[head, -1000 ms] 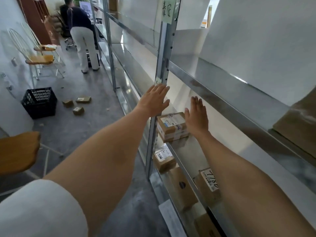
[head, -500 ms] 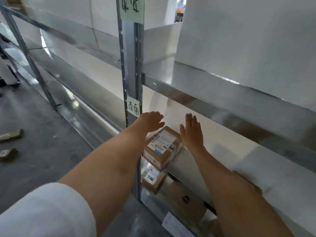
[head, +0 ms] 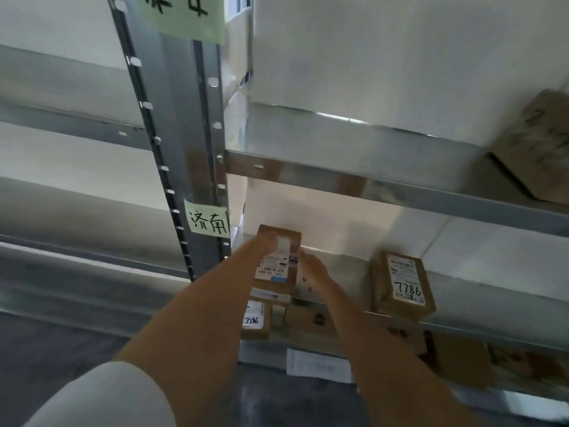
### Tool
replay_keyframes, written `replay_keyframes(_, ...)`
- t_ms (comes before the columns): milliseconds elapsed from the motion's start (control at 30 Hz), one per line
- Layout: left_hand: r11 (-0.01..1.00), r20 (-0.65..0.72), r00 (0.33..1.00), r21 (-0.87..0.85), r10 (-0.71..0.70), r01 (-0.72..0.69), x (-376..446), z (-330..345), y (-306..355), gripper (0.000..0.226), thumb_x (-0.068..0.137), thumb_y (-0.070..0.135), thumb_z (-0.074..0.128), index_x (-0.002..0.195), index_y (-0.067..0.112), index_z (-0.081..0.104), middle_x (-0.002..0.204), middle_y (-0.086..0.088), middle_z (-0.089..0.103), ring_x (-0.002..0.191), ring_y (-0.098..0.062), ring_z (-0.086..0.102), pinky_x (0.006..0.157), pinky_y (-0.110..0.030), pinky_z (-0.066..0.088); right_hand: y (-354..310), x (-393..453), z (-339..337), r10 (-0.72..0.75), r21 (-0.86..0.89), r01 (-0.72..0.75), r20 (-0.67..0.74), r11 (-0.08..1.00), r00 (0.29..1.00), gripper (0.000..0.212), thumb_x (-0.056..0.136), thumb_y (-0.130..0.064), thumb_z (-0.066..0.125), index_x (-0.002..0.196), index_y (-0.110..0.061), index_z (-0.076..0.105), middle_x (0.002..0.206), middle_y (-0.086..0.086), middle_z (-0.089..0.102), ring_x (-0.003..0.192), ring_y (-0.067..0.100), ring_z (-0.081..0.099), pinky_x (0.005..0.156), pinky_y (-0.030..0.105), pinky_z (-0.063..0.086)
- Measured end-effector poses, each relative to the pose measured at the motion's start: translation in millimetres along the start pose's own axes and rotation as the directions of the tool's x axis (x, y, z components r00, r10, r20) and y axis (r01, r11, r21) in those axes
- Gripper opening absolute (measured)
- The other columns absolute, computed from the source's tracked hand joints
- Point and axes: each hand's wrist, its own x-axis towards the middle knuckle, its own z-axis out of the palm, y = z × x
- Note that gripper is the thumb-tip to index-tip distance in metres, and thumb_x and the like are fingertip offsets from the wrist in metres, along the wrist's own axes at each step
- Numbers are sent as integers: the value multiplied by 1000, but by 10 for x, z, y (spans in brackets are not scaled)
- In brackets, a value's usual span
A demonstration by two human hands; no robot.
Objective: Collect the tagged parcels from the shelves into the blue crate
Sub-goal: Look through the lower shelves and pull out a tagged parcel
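A brown cardboard parcel (head: 275, 274) with a white printed label lies at the left end of the middle metal shelf (head: 492, 288). My left hand (head: 258, 250) lies with straight fingers against its left side and top. Along the parcel's right side my right hand (head: 314, 271) rests, fingers straight too. The picture is blurred, so a firm hold is not visible. A second parcel (head: 402, 285) marked 7786 stands on the same shelf to the right. Another parcel (head: 255, 322) marked 7786 sits on the shelf below. The blue crate is out of view.
A grey upright post (head: 191, 143) with a handwritten green note (head: 209, 222) stands just left of my hands. A large brown box (head: 542, 149) sits on the upper shelf at the right. Several brown boxes (head: 462, 359) fill the lower shelf. Grey floor lies at the lower left.
My view has swung right and closer to the shelf. Both hands have closed in on the labelled parcel's sides. The aisle, the black crate and the other person have left the view.
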Motion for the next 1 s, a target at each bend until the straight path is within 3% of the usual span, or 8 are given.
replay_keyframes(67, 991, -7, 1000, -130, -7, 6, -39, -35, 49, 42, 106, 24, 24, 134, 0, 42, 134, -19, 52, 124, -30, 51, 110, -37, 37, -46, -32, 20, 3, 16, -3, 14, 1000, 1000, 55, 105, -45, 22, 122, -7, 59, 119, 9, 66, 99, 21, 61, 83, 31, 47)
replay_keyframes(200, 945, 0, 999, -325, -47, 44, -21, -54, 69, 29, 102, 25, 34, 114, 7, 54, 93, -11, 59, 83, -23, 58, 86, -31, 49, -28, -104, -99, 41, 174, -30, -58, 984, 997, 55, 98, -53, 38, 124, -9, 60, 122, 9, 65, 111, 28, 62, 93, 38, 51)
replay_keyframes(300, 893, 30, 998, -446, -48, 56, -26, -46, 31, 30, 99, 23, 40, 115, 4, 57, 92, -11, 60, 77, -20, 55, 67, -27, 45, -15, -112, -229, 78, 230, -47, -130, 972, 989, 54, 96, -57, 42, 112, -11, 66, 120, 14, 66, 110, 32, 63, 97, 44, 51)
replay_keyframes(433, 854, 26, 999, -518, -33, 41, -56, -37, 18, 31, 95, 21, 38, 113, 7, 58, 100, -11, 59, 85, -21, 51, 70, -29, 41, 13, -90, -344, 80, 142, -50, -211, 989, 974, 52, 96, -63, 36, 72, -21, 56, 110, 17, 69, 102, 32, 65, 99, 46, 49)
replay_keyframes(633, 797, 4, 999, -604, 33, -24, -116, -41, 58, 21, 98, 24, 36, 90, 11, 52, 88, -6, 57, 78, -17, 51, 70, -28, 38, -5, -160, -445, 122, 281, -69, -175, 957, 977, 35, 94, -44, 56, 111, -14, 62, 116, 11, 66, 102, 29, 65, 90, 42, 55)
replay_keyframes(733, 740, 11, 1000, -672, 28, -13, -160, -45, 46, 26, 99, 18, 33, 80, 13, 49, 81, -7, 58, 73, -17, 54, 61, -27, 40, 17, -178, -439, 106, 415, -27, -170, 909, 980, 22, 95, -29, 56, 113, -16, 54, 114, 8, 65, 94, 27, 64, 89, 41, 53)
replay_keyframes(867, 690, 47, 998, -724, 35, 10, -128, -23, 18, 17, 97, 21, 39, 98, 13, 54, 104, -12, 65, 100, -27, 62, 95, -41, 50, -3, -203, -413, 107, 547, 15, -191, 837, 976, 24, 95, -21, 56, 118, -17, 49, 116, 9, 61, 106, 29, 61, 94, 40, 51)
replay_keyframes(1000, 713, 34, 998, -701, 49, -11, -84, -2, -42, 18, 99, 24, 40, 91, 14, 53, 93, -9, 62, 86, -23, 59, 88, -39, 51, -14, -203, -334, 136, 544, -36, -144, 838, 980, 20, 96, -24, 53, 115, -17, 52, 114, 6, 62, 109, 28, 58, 100, 42, 47)
